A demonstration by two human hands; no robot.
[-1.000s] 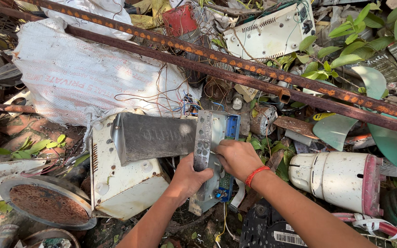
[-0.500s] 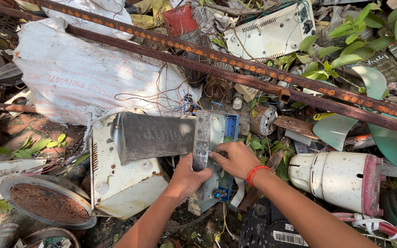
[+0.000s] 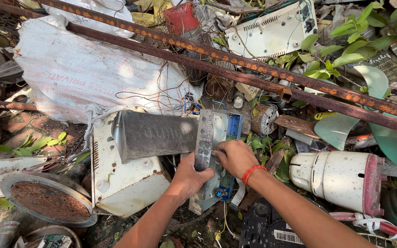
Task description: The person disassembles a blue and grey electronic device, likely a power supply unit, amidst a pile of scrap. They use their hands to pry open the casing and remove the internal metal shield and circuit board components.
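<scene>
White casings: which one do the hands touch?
Neither hand touches one. Nearest is the boxy casing beside the left hand; the top panel and right cylinder lie apart.

Outdoor daylight falls in patches over a heap of scrap covering the ground. Two rusty metal bars (image 3: 253, 64) cross it diagonally above a white woven sack (image 3: 83, 73), with green leafy plants (image 3: 345, 46) at the upper right and a rusted round pan (image 3: 47, 202) at the lower left.
</scene>
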